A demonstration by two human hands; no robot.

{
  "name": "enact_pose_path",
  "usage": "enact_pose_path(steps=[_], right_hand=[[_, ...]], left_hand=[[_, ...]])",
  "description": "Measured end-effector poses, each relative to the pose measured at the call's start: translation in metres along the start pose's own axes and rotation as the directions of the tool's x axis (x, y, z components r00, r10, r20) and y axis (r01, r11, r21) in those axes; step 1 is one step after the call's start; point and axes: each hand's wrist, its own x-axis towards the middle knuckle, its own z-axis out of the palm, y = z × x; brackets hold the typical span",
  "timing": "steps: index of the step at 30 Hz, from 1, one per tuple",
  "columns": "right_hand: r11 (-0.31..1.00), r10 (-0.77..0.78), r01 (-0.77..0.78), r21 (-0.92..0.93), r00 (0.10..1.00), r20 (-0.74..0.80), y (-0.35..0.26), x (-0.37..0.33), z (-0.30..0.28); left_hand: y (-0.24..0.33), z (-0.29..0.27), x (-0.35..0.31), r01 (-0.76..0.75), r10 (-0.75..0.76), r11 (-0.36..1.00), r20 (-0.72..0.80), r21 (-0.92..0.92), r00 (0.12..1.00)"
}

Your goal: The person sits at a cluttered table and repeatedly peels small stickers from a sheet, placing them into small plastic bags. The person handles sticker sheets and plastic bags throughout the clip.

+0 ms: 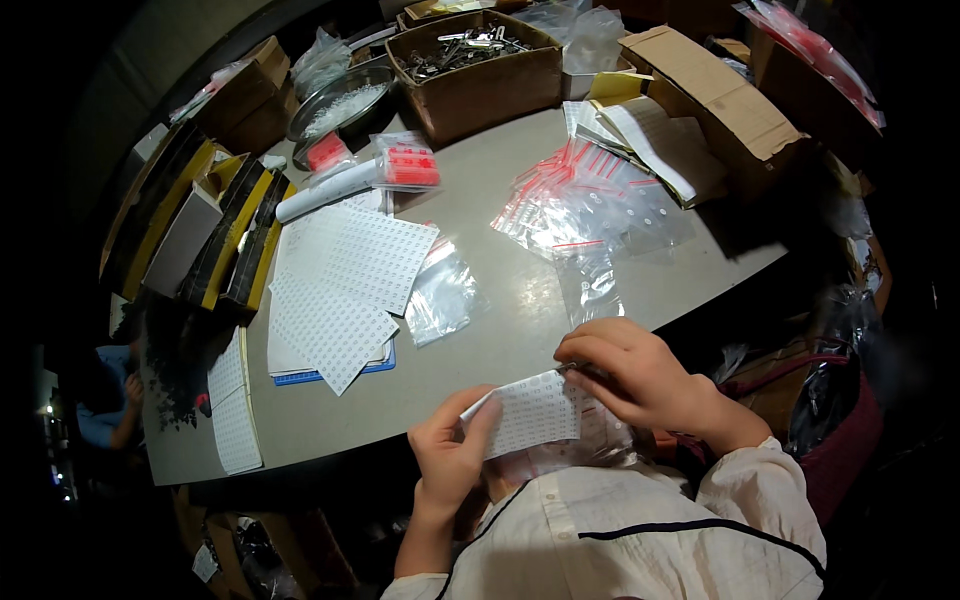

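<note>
A small sheet of round printed stickers is held up near my body, slightly bent. My left hand grips its left edge, with the thumb on the front. At the upper right corner, my right hand pinches with thumb and forefinger; whether a single sticker is between the fingertips is too small to see. Behind and below the sheet, clear plastic bags rest in my lap, partly hidden. Just beyond my right hand, a clear zip bag with a red seal strip lies at the table's near edge.
Larger sticker sheets lie at left over a blue-edged pad. A pile of red-striped zip bags spreads at right. A carton of metal parts, a bowl of clear pieces and black-yellow boxes line the far and left sides.
</note>
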Motion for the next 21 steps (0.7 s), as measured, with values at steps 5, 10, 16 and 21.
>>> enact_pose_path(steps=[5,10,16,21], right_hand=[[0.986,-0.095,0.095,-0.134,0.995,0.009,0.004,0.006,0.014],[0.935,-0.209,0.181,-0.306,0.976,-0.061,0.005,0.003,0.023],[0.774,-0.496,0.444,-0.451,0.868,0.002,0.013,-0.005,0.022],[0.996,0.037,-0.044,-0.079,0.995,-0.090,0.057,0.015,-0.021]], left_hand=[[-0.004,0.002,-0.001,-0.099,0.103,0.981,-0.011,0.166,0.995],[-0.002,0.004,-0.001,0.096,-0.101,0.990,-0.042,-0.105,0.994],[0.003,0.004,0.008,0.151,-0.158,0.967,-0.019,-0.206,0.987],[-0.002,-0.010,0.013,0.065,-0.090,0.985,-0.156,-0.159,0.984]])
